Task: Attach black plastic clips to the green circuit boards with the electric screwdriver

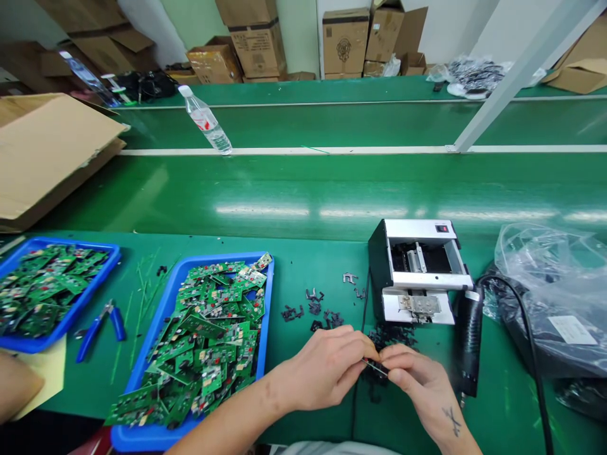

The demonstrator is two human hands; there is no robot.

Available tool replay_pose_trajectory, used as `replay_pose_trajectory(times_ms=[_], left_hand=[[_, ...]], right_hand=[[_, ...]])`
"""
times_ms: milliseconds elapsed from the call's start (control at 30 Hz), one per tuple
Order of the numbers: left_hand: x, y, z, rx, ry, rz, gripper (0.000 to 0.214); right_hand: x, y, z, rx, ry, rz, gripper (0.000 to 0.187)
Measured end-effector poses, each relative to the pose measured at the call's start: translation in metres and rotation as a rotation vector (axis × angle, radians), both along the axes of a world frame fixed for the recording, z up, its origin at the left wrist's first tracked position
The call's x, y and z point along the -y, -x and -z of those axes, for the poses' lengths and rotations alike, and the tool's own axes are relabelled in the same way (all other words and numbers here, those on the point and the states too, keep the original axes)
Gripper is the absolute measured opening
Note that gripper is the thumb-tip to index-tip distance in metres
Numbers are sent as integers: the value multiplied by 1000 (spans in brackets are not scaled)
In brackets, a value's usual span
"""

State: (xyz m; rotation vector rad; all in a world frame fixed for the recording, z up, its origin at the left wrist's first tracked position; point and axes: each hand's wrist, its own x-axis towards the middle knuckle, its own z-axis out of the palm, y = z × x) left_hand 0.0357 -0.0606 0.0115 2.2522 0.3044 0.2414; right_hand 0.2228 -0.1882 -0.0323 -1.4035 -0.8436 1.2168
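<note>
A small dark component [374,368] is pinched between the person's two hands, low over the green workbench [303,272], its long axis slanting from upper left to lower right. It looks slim, with a thin metallic glint; finer detail is too small to tell. In the head view, the left hand [322,370] and right hand [417,379] are both closed on it, fingertips meeting around it, neither one released.

A heap of black pieces [391,338] lies just beyond the hands, with loose ones [313,306] scattered to the left. Past them stands a white and black bench machine [417,265], a black handheld tool [468,341] beside it, and a clear plastic bag [540,272] further right. To the left, a blue tray [199,260] holds green circuit boards [208,328]; a second blue tray [83,309] and blue-handled cutters [100,328] lie beyond it. Another person's forearm [16,385] enters at the left edge. Across a green conveyor belt [303,189] stand a water bottle [206,120] and cardboard boxes [256,44].
</note>
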Motion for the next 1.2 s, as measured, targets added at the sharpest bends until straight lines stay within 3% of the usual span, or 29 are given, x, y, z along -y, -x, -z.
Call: replay_pose_trajectory(times_ms=[367, 467, 533, 633, 700, 767, 867, 1000, 1200], left_hand=[[7, -3, -2, -13, 50, 11, 28], [4, -8, -7, -31, 160, -88, 26], [-3, -15, -9, -88, 270, -223, 24], [-19, -30, -9, -206, 452, -397, 23], [-30, -40, -6, -250, 557, -431, 24], [-37, -48, -1, -292, 635, -445, 26], [-41, -55, 3, -305, 682, -475, 26], [-40, -59, -2, -281, 746, -460, 19], [-45, -60, -11, -333, 744, -406, 19]], right_hand=[[1, -1, -9, 98, 8, -32, 21], [9, -14, -18, 201, 44, 9, 21], [17, -34, -23, 294, 90, 151, 24], [20, -74, -27, 608, 301, 512, 43], [16, -98, -22, 838, 580, 510, 62], [8, -112, -12, 860, 672, 479, 81], [-1, -119, 5, 749, 619, 508, 94], [3, -117, 15, 416, 424, 559, 79], [21, -98, -14, -101, -34, 578, 41]])
